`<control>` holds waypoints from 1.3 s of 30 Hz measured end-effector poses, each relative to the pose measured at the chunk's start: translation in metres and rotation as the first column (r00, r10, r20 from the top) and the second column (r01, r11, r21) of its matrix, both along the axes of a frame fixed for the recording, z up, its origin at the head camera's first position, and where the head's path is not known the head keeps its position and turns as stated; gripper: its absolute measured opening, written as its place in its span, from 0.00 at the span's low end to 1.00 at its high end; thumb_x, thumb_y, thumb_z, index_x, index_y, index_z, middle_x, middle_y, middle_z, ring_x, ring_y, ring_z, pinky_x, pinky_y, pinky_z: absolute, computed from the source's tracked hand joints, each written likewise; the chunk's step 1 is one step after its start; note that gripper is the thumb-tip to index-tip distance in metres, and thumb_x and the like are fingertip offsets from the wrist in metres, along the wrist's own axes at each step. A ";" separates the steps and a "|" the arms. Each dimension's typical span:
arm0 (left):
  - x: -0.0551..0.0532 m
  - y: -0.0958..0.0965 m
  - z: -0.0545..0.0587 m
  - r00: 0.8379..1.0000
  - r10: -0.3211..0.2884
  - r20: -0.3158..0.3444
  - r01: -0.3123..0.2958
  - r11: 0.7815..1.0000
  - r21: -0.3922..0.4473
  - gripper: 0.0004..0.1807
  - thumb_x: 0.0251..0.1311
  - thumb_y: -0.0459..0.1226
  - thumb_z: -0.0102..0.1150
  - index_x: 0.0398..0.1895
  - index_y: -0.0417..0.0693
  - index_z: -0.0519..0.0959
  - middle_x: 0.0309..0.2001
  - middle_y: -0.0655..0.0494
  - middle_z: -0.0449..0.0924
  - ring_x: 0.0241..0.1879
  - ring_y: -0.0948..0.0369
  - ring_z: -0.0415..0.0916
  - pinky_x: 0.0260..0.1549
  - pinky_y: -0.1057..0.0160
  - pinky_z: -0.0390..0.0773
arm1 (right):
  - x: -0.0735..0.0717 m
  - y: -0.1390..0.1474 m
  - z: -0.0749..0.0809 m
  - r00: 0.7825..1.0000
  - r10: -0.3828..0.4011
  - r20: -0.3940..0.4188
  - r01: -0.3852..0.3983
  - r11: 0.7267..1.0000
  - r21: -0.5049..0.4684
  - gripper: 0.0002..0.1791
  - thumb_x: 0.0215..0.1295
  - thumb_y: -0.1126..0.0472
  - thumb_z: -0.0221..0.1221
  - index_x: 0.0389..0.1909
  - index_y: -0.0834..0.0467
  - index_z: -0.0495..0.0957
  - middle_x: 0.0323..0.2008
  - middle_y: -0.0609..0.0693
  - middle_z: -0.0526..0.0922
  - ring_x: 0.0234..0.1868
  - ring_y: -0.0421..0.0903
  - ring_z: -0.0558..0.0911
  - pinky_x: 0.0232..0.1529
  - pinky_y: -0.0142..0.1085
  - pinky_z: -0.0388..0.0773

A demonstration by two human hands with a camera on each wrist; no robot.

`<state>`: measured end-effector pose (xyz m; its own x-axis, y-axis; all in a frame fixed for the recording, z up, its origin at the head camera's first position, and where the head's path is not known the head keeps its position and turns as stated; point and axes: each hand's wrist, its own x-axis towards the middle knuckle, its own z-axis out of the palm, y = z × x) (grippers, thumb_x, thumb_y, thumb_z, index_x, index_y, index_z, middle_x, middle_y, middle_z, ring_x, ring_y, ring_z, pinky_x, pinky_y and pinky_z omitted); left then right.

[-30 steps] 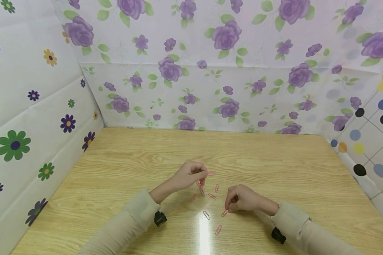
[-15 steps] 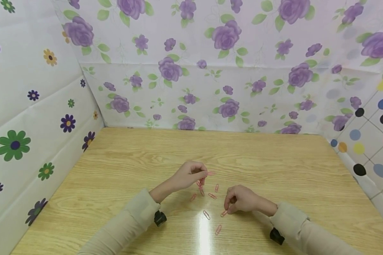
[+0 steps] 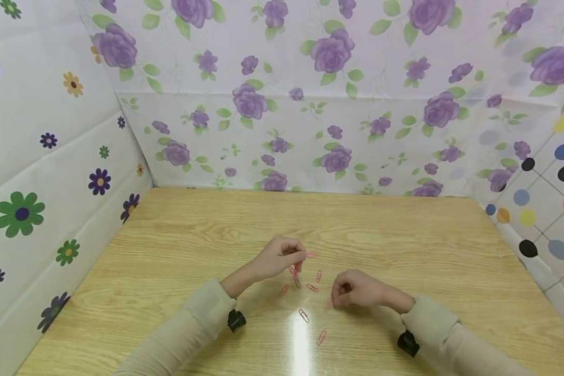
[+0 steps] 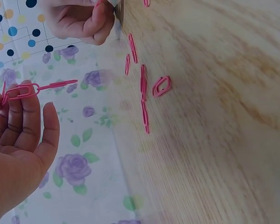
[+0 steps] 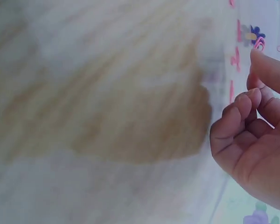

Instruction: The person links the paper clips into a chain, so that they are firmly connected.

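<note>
My left hand [image 3: 281, 258] pinches a pink paper clip [image 3: 311, 255] between thumb and fingertips, a little above the table. From it hang more linked pink clips, forming a short chain [image 4: 59, 85] that runs past the fingers in the left wrist view. To the right and nearer, my right hand [image 3: 363, 290] holds a single pink paper clip [image 5: 259, 44] at the tips of thumb and index finger. That clip is blurred in the head view and partly covered by the fingers. The two hands are apart, and so are their clips.
Several loose pink paper clips, among them one clip [image 3: 312, 288] between the hands and another clip [image 3: 321, 337] nearer the front, lie on the wooden table [image 3: 207, 224]. Flowered cloth [image 3: 286, 130] stands behind. Black wrist cameras [image 3: 236, 320] sit under both sleeves.
My right hand has risen slightly and lifted its paper clip from near the tabletop. The left hand and its chain have stayed nearly still.
</note>
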<state>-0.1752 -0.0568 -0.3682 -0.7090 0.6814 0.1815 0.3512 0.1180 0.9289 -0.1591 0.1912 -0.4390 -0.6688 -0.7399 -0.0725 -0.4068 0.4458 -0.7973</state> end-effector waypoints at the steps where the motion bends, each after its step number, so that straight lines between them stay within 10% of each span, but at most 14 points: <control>1: 0.000 0.000 0.000 1.000 0.000 0.002 0.000 1.000 0.002 0.09 0.63 0.26 0.46 0.27 0.31 0.75 0.22 0.33 0.73 0.19 0.58 0.69 0.21 0.70 0.65 | -0.001 0.000 0.001 1.000 -0.004 -0.005 0.004 1.000 0.003 0.03 0.57 0.67 0.60 0.25 0.58 0.79 0.25 0.44 0.77 0.25 0.35 0.71 0.28 0.29 0.71; 26: -0.004 0.005 0.004 1.000 0.001 -0.007 -0.001 1.000 0.001 0.08 0.63 0.26 0.47 0.28 0.30 0.75 0.22 0.32 0.72 0.24 0.38 0.70 0.22 0.70 0.67 | -0.018 -0.001 0.048 0.988 -0.138 -0.071 0.134 0.989 -0.062 0.04 0.61 0.66 0.57 0.27 0.56 0.76 0.24 0.45 0.75 0.23 0.40 0.68 0.24 0.31 0.66; 33: -0.003 0.007 0.002 0.997 -0.032 -0.071 0.029 0.999 -0.040 0.08 0.62 0.25 0.47 0.28 0.31 0.74 0.21 0.36 0.72 0.17 0.66 0.65 0.17 0.72 0.63 | -0.019 -0.002 0.054 0.986 -0.155 0.059 0.160 0.984 -0.084 0.06 0.65 0.65 0.52 0.29 0.62 0.74 0.23 0.51 0.72 0.23 0.44 0.67 0.25 0.33 0.66; 39: -0.014 0.010 -0.021 0.991 -0.041 -0.126 0.034 0.998 -0.055 0.07 0.63 0.27 0.48 0.29 0.33 0.76 0.21 0.41 0.74 0.19 0.58 0.71 0.20 0.71 0.67 | -0.019 -0.003 0.059 0.975 -0.137 0.175 0.161 0.978 -0.133 0.11 0.69 0.63 0.46 0.28 0.63 0.71 0.21 0.54 0.68 0.22 0.52 0.67 0.25 0.34 0.69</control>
<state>-0.1890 -0.0468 -0.3894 -0.6560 0.7183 0.2319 0.4713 0.1499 0.8691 -0.1782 0.1882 -0.3804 -0.7602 -0.6434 -0.0899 -0.2023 0.3660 -0.9084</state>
